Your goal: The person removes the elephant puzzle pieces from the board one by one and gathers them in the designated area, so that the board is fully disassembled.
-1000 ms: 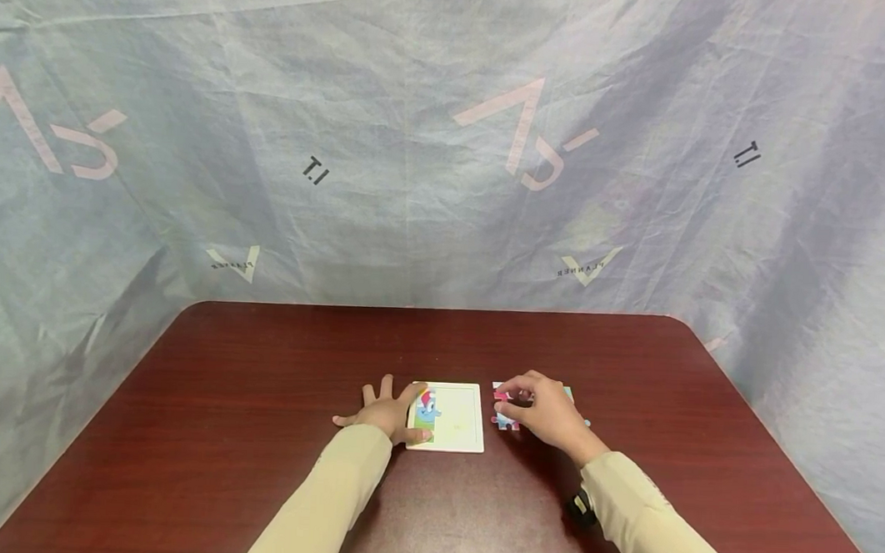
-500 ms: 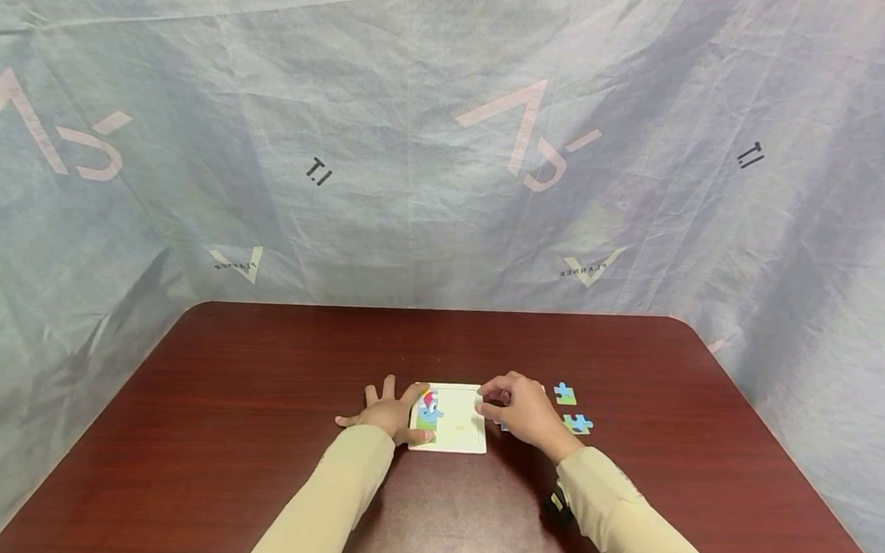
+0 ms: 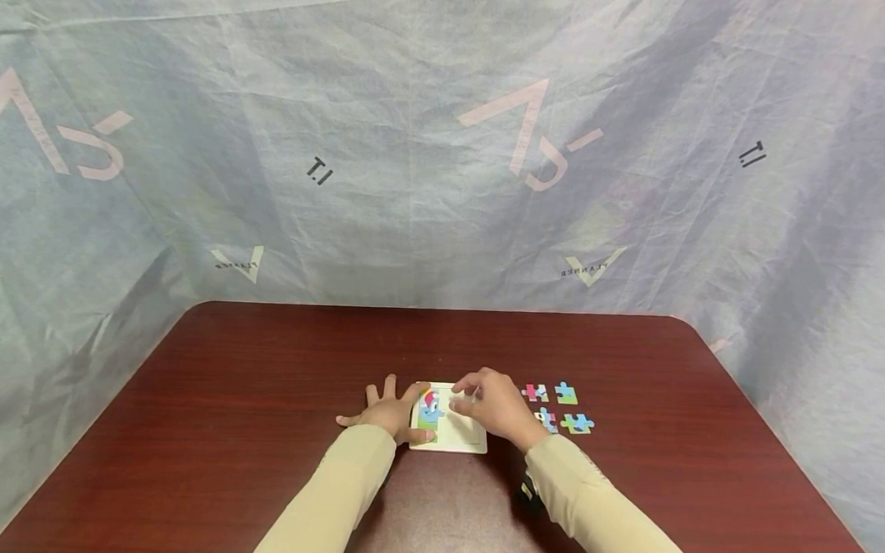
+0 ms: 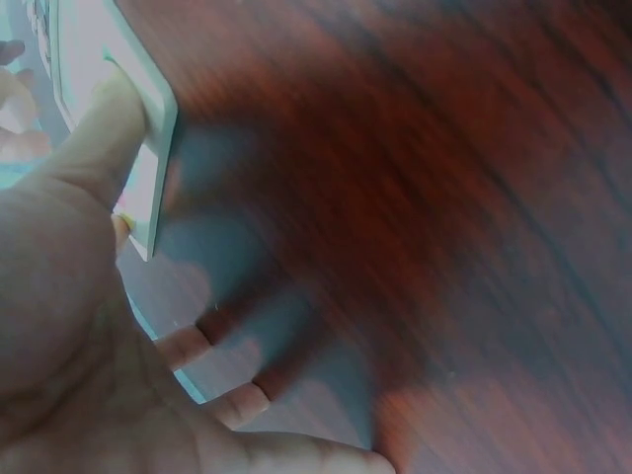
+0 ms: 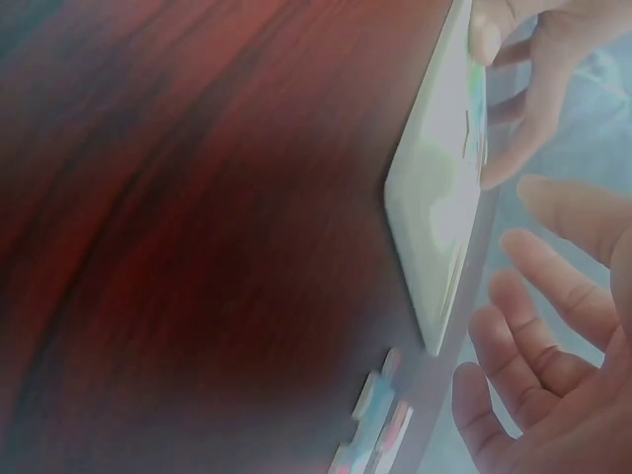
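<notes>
In the head view, my left hand point(image 3: 384, 413) lies with fingers spread at the left edge of a white puzzle board point(image 3: 466, 438), its thumb and index finger on the board. The left wrist view shows the thumb point(image 4: 107, 118) pressing on the rim. Fitted pieces with a blue cartoon character point(image 3: 429, 407) fill the board's left part. My right hand point(image 3: 502, 406) hovers over the board's right half. In the right wrist view its thumb and fingers point(image 5: 553, 276) are spread apart, and no piece shows between them.
Loose jigsaw pieces lie right of the board: a pink one point(image 3: 534, 391), a green-and-blue one point(image 3: 566, 393), a multicoloured one point(image 3: 547, 420) and another green-and-blue one point(image 3: 577, 423). My right hand may hide others. A grey fabric curtain point(image 3: 415, 225) stands behind the brown table point(image 3: 272, 368).
My right hand has moved left from above the loose pieces to above the board, uncovering pieces on the right. My left hand stays in place on the board.
</notes>
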`<state>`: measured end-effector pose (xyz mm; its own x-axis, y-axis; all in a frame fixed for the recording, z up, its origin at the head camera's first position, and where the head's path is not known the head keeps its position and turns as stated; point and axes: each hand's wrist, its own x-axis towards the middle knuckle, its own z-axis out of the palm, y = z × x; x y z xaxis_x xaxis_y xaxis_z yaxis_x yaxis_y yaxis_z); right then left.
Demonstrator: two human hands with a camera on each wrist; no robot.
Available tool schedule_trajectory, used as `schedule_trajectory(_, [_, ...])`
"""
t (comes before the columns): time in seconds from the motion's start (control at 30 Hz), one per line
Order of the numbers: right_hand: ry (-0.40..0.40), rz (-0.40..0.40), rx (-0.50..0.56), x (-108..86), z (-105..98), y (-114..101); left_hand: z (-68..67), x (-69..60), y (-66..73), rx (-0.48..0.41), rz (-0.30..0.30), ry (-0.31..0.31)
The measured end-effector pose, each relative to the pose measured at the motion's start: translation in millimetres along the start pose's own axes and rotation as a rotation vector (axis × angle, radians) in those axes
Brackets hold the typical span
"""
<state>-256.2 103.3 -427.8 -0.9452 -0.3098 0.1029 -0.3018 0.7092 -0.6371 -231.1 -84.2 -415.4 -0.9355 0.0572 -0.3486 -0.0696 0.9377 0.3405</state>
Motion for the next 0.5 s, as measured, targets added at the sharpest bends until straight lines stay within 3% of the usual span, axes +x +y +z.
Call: schedule_trajectory(0.5, [-0.062,0.002,-0.047,9.1,12,-11,-0.5,-3.0,1.1,0.018,0.003,-0.003])
